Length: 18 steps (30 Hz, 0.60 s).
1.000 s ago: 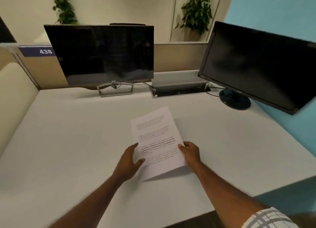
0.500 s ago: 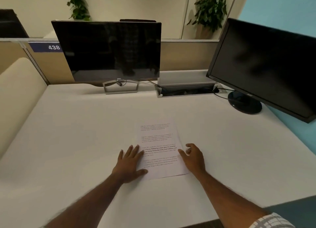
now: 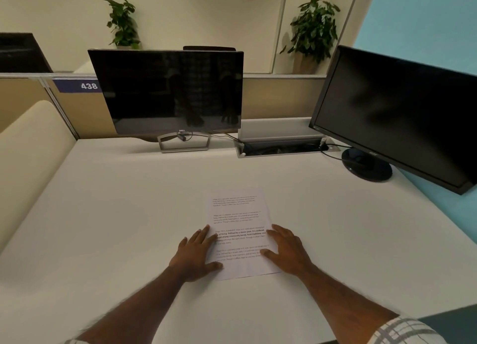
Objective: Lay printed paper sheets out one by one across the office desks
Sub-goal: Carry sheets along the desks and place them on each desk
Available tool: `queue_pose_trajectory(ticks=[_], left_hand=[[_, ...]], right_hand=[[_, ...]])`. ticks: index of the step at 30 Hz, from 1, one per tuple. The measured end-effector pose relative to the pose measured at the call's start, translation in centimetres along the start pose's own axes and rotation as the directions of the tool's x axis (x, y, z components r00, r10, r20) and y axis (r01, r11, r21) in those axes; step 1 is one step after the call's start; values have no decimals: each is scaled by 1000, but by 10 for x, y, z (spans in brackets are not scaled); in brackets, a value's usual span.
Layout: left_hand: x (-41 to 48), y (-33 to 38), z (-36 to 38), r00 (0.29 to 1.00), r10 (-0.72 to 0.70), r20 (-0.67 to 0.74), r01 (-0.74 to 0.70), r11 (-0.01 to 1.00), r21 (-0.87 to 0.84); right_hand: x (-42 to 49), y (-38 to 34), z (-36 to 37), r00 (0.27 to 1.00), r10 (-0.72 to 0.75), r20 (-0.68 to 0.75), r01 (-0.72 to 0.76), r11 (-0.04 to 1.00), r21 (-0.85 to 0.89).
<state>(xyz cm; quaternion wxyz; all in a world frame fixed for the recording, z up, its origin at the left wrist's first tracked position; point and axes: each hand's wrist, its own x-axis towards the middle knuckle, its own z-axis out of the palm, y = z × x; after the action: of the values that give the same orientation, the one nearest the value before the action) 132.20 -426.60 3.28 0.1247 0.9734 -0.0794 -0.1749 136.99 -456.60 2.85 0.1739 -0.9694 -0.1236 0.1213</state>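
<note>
One printed paper sheet (image 3: 238, 223) lies flat on the white desk (image 3: 116, 214), a little right of centre and near the front edge. My left hand (image 3: 196, 256) rests palm down on the sheet's lower left edge, fingers spread. My right hand (image 3: 286, 249) lies flat on the lower right edge, fingers apart too. Neither hand grips the paper. No other sheets are in view.
A dark monitor (image 3: 167, 93) stands at the back centre and a second dark monitor (image 3: 397, 116) at the right, angled inward. An open cable tray (image 3: 281, 150) sits between them. A beige partition marked 438 (image 3: 89, 86) runs behind, and a padded panel (image 3: 28, 157) borders the left.
A second ago both hands held the sheet tilted above the desk. They lowered it flat, then spread open on its lower edges. The view has tilted up slightly.
</note>
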Motion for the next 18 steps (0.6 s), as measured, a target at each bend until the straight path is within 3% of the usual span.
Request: queue_pose_trajectory(ticks=[5,11,18], left_hand=[[-1,-13,-15,998,-2,-67,4,1000,26],[-20,-40,-37,978,-119,-170,128,991,44],[-80,-77,-55,889,-264,-374,295,955,27]], right_hand=[[10,-7,-11,999,-34,-29,34,999,-8],[34,-39,-27,980,-182,-79,182,983,-16],[61,-105,-18,924,-380,-52,379,925,-23]])
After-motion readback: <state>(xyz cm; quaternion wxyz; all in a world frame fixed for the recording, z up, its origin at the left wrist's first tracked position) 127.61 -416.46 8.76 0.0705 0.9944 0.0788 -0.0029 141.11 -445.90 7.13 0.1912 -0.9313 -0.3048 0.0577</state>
